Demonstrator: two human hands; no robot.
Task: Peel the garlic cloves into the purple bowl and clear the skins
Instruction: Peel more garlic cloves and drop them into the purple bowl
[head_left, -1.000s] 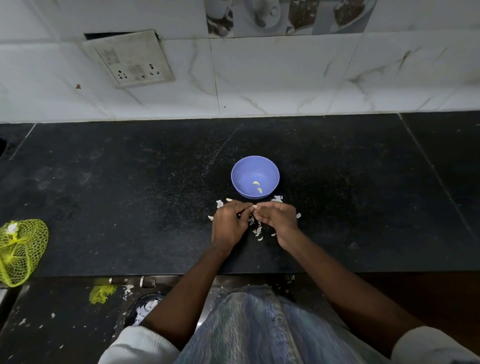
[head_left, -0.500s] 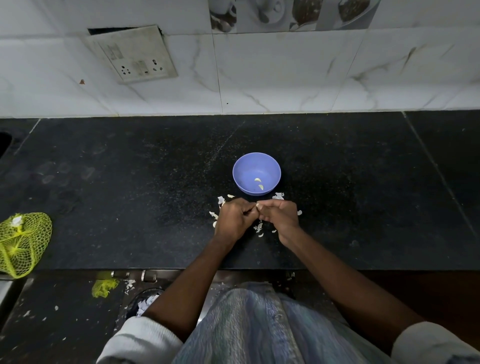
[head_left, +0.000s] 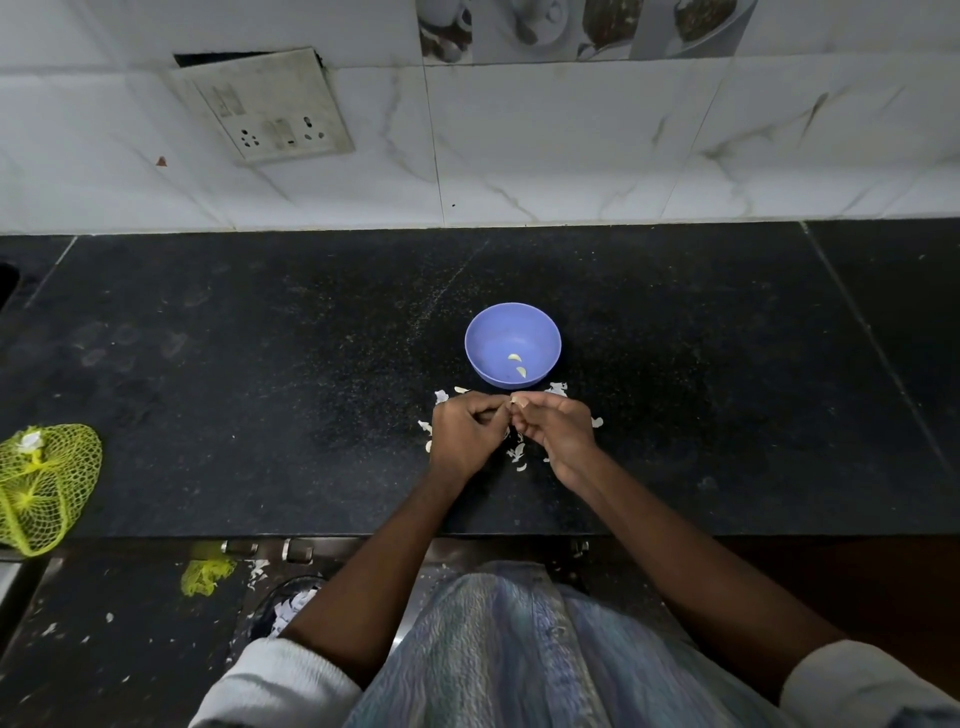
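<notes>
We are pinching a small pale garlic clove (head_left: 517, 400) between our left hand (head_left: 464, 435) and right hand (head_left: 558, 428); just beyond is sitting a round purple plastic bowl (head_left: 485, 332) holding two peeled cloves (head_left: 517, 365); white papery skins (head_left: 517, 453) are lying scattered on the black stone counter (head_left: 260, 389) around us.

Bowl (head_left: 512, 345) sits mid desk (head_left: 260, 389), two peeled cloves (head_left: 517, 365) inside it. Just in front of bowl, left hand (head_left: 464, 435) and right hand (head_left: 557, 427) meet fingertip to fingertip, a clove (head_left: 517, 399) pinched between them. Skins (head_left: 518, 453) scattered on desk under and around both hands, some touching bowl's near side. Mesh bag (head_left: 44, 486) at far left desk edge. Wall socket plate (head_left: 265, 106) behind, up left. Floor below desk front: more scraps (head_left: 208, 571).
</notes>
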